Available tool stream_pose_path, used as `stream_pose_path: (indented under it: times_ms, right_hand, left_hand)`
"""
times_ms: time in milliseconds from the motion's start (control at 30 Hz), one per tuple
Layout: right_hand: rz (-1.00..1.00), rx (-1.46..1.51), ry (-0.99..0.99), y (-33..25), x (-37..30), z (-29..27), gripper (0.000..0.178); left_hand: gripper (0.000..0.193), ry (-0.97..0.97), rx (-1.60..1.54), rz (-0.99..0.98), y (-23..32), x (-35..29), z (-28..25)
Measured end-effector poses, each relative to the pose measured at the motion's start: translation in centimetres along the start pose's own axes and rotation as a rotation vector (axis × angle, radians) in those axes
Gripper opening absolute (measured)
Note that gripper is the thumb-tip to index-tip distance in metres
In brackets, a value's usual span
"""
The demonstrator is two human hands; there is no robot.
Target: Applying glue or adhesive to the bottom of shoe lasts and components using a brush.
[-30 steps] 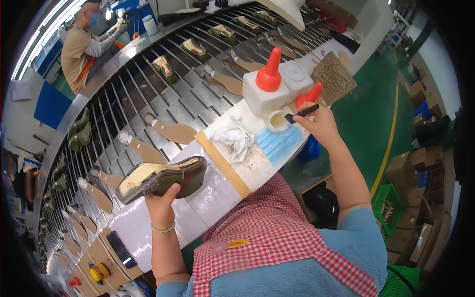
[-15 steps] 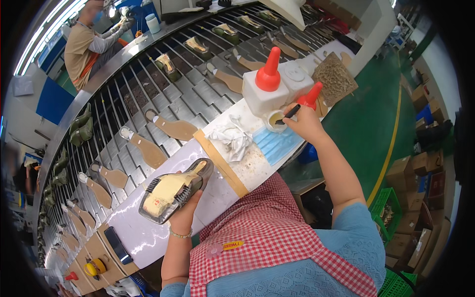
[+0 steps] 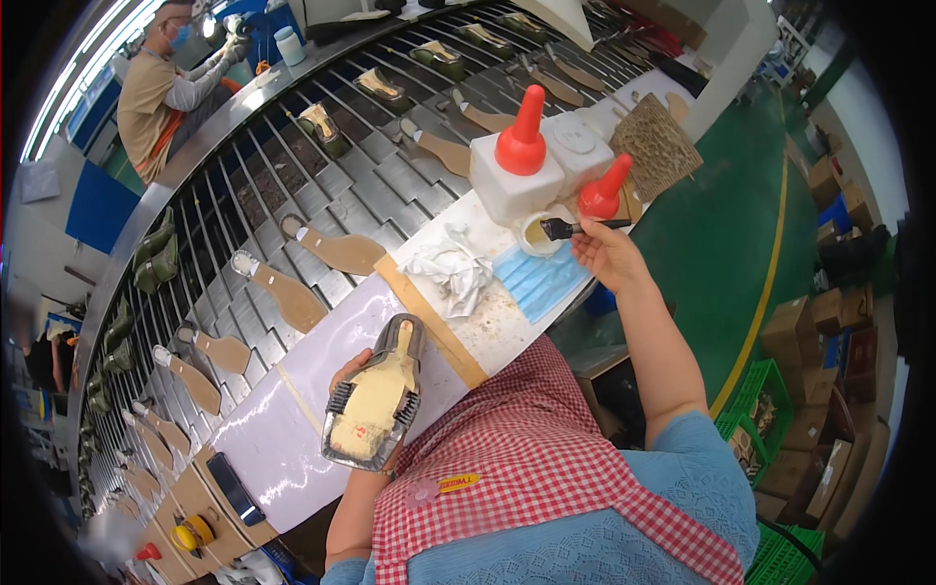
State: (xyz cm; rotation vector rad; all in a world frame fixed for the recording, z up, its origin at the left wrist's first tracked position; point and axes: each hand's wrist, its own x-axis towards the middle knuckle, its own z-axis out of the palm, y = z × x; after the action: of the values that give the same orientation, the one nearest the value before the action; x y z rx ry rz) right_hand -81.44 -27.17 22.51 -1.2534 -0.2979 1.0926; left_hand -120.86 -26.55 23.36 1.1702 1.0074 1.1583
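My left hand (image 3: 353,367) is wrapped around a lasted shoe upper (image 3: 375,402), its sole side up. The shoe's underside shows a cream-coloured middle, a shiny grey rim and black ribbed strips at both sides; most of that hand is hidden beneath it. In my right hand (image 3: 609,258) a black brush (image 3: 558,229) is pinched by the handle, lying nearly level. Its bristles are at the mouth of a small white pot (image 3: 538,237) with yellowish contents. Next to the pot stand a white square bottle with a red cone cap (image 3: 522,146) and another red cone cap (image 3: 606,187).
A crumpled white cloth (image 3: 450,271) and a blue face mask (image 3: 541,278) lie by the pot. Several tan soles (image 3: 336,252) rest along the slatted metal conveyor (image 3: 370,185). Lower left are a phone (image 3: 234,487) and yellow tape (image 3: 192,532). A person (image 3: 161,93) works across the conveyor.
My left hand has turned the shoe more upright, toe end toward me, and brought it slightly right. My right hand has dropped lower, and the brush has swung from slanting to nearly level.
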Motion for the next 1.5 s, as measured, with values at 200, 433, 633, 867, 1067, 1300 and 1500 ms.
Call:
stream_pose_path:
  times_ms: [200,433,633,867,1067,1300,1500]
  right_hand:
    - [0.206,0.222,0.18,2.6,1.5,-0.3,0.026]
    - [0.016,0.409,-0.186,-0.8,-5.6,3.1,0.021]
    - [-0.243,-0.042,-0.688,1.5,-16.2,11.4,0.016]
    - [-0.206,-0.286,-0.803,3.1,-17.6,13.1,0.017]
    - [-0.737,-0.664,-0.762,2.5,-18.1,13.9,0.019]
    - [-0.331,-0.426,-0.841,3.3,-18.8,13.9,0.016]
    - [-0.785,-0.683,-0.883,2.6,-18.6,14.4,0.02]
  left_hand:
    - [0.05,0.044,-0.037,0.169,-3.4,-0.9,-0.5]
    - [0.053,-0.026,0.222,0.37,-5.9,-2.0,-0.9]
    - [0.051,-0.013,0.397,0.517,-4.8,-1.9,-0.1]
    - [0.043,-0.019,0.444,0.476,-5.2,-2.4,-0.3]
    - [0.039,-0.023,0.423,0.536,-4.9,-2.5,-0.4]
    - [0.036,-0.038,0.504,0.547,-4.4,-2.4,-0.8]
    - [0.035,-0.048,0.491,0.565,-3.9,-2.3,-0.9]
